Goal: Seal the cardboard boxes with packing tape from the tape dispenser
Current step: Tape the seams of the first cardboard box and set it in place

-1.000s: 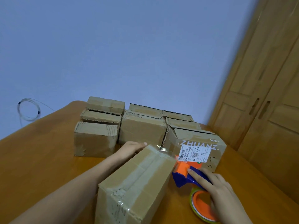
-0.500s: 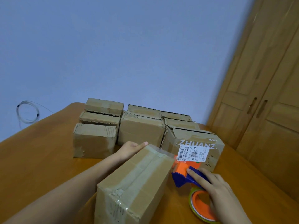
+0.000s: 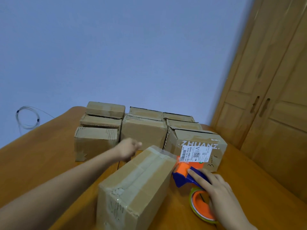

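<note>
My left hand (image 3: 128,149), blurred, fingers curled on nothing, hovers beside the far end of the near box (image 3: 137,183) mid-table (image 3: 33,165). My right hand (image 3: 214,188) grips the tape dispenser (image 3: 187,175) against that box's far right corner.

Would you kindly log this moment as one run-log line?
right hand grips tape dispenser at near box far end | left hand beside box, blurred

right hand (image 3: 221,193) grips tape dispenser (image 3: 186,175) at near box (image 3: 137,185) far end | left hand (image 3: 127,149) blurred beside box | table (image 3: 33,163)
</note>
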`<action>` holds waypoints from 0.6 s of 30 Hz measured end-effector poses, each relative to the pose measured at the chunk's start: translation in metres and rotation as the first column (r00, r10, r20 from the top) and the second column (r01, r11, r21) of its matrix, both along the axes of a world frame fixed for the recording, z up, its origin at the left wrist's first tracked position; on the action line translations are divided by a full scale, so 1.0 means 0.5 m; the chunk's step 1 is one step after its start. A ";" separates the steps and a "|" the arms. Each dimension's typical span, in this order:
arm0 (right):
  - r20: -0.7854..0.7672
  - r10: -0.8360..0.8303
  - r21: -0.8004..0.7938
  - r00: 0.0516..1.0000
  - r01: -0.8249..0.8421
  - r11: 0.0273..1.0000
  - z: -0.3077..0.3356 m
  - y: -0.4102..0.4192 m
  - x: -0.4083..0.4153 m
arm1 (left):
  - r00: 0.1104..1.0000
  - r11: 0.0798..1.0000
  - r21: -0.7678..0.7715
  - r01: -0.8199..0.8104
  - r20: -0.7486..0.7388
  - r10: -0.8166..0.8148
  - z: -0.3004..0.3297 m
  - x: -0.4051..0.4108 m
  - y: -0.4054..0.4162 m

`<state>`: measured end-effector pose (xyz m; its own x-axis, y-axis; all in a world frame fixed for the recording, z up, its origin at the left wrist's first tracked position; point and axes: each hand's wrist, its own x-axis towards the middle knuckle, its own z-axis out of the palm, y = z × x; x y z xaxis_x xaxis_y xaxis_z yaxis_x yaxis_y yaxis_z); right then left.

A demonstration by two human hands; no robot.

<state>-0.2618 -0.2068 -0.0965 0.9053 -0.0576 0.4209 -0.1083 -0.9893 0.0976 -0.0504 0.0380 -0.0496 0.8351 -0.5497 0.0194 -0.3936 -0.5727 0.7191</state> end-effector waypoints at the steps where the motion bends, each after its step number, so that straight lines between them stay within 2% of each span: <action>1: -0.011 -0.026 0.050 1.000 0.026 0.998 -0.004 0.000 0.001 | 1.000 0.999 -0.048 0.007 -0.003 -0.007 0.019 0.000 0.001; 2: -0.052 -0.044 0.108 0.998 0.050 0.993 -0.003 0.004 0.000 | 1.000 0.994 -0.105 -0.001 0.005 0.002 0.049 -0.012 0.005; 3: -0.061 -0.068 0.092 0.996 0.074 0.993 -0.009 0.002 0.001 | 1.000 0.988 -0.155 0.002 0.028 0.002 0.073 -0.016 0.010; 5: -0.065 -0.100 0.129 0.993 0.107 0.986 -0.015 0.015 0.001 | 0.995 0.987 -0.155 0.051 0.097 -0.036 0.117 -0.050 0.014; 7: -0.092 -0.108 0.165 0.990 0.122 0.979 -0.016 0.036 -0.004 | 0.971 0.992 0.000 0.123 0.206 -0.121 0.134 -0.098 0.007; 9: -0.055 -0.113 0.166 0.992 0.121 0.979 -0.017 0.056 -0.012 | 0.916 0.958 0.254 0.129 0.338 -0.213 0.137 -0.159 -0.005; 11: -0.040 -0.112 0.158 0.993 0.117 0.980 -0.019 0.083 -0.022 | 0.924 0.896 0.432 0.105 0.291 -0.249 0.126 -0.209 -0.018; 13: -0.031 -0.099 0.160 0.995 0.103 0.982 -0.025 0.109 -0.030 | 0.958 0.806 0.590 0.054 0.197 -0.208 0.098 -0.240 -0.033; 15: -0.044 -0.099 0.158 0.994 0.105 0.982 -0.028 0.131 -0.036 | 0.958 0.746 0.666 -0.011 0.220 -0.182 0.071 -0.247 -0.041; 18: -0.054 -0.108 0.169 0.993 0.116 0.979 -0.031 0.153 -0.037 | 0.944 0.753 0.658 0.012 0.240 -0.225 0.064 -0.230 -0.033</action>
